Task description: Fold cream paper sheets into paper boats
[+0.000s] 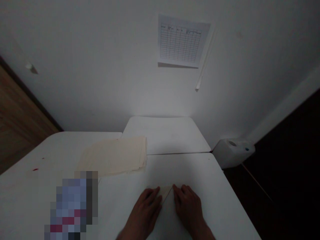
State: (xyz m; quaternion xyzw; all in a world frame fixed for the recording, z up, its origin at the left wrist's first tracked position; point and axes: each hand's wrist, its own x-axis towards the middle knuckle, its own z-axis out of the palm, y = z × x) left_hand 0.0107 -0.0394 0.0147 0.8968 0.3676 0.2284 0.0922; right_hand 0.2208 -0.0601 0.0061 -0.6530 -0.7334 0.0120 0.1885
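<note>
White tables [180, 171] stood against a white wall [100, 73] in dim light as two hands worked a small beige sheet, [165, 191] which lay btwn them on the near tabletop. L hand, [148, 207] fingers bent, rested over one end; R hand [188, 203] had fingertips at the pointed corner. Whether either pinched, can't tell. A stack [112, 156] of larger beige pcs. lay farther off, to the L. Sheet prob. was thin, light & easily creased, best held by corner or edge w/ gentle pressure.
</note>
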